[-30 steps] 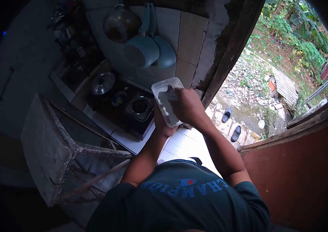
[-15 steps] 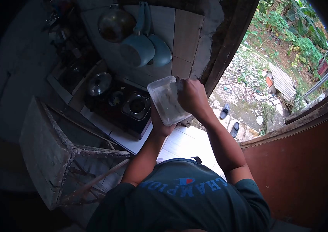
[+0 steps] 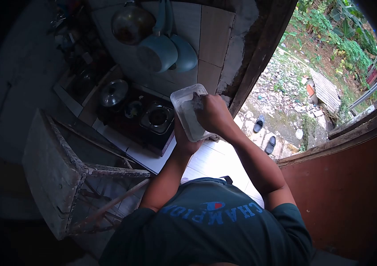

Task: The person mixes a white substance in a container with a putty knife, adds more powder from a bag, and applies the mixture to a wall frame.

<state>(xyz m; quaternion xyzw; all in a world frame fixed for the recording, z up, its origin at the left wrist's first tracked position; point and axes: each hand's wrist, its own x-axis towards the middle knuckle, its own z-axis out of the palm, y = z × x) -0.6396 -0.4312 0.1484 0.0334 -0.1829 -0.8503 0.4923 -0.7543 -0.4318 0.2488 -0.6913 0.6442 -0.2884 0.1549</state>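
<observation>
A clear rectangular plastic container (image 3: 187, 116) is tilted in front of my chest, its open side toward me. My left hand (image 3: 185, 139) grips it from behind and below, with most of its fingers hidden by the container. My right hand (image 3: 215, 116) is closed in a fist over the container's right side. From that fist a crumpled dark grey wad (image 3: 198, 102) sticks out against the inside of the container; whether it is cloth or a scrubber cannot be made out.
A gas stove (image 3: 153, 126) with a lidded pot (image 3: 114, 93) stands ahead on the left. Above it hang pale blue pans (image 3: 157, 54) and a wok (image 3: 133, 23). At lower left is a worn wooden stand (image 3: 53, 177). Slippers (image 3: 270, 145) lie outside the doorway on the right.
My right hand and the grey wad have shifted a little left over the inside of the container. The container has tipped slightly, still held by my left hand.
</observation>
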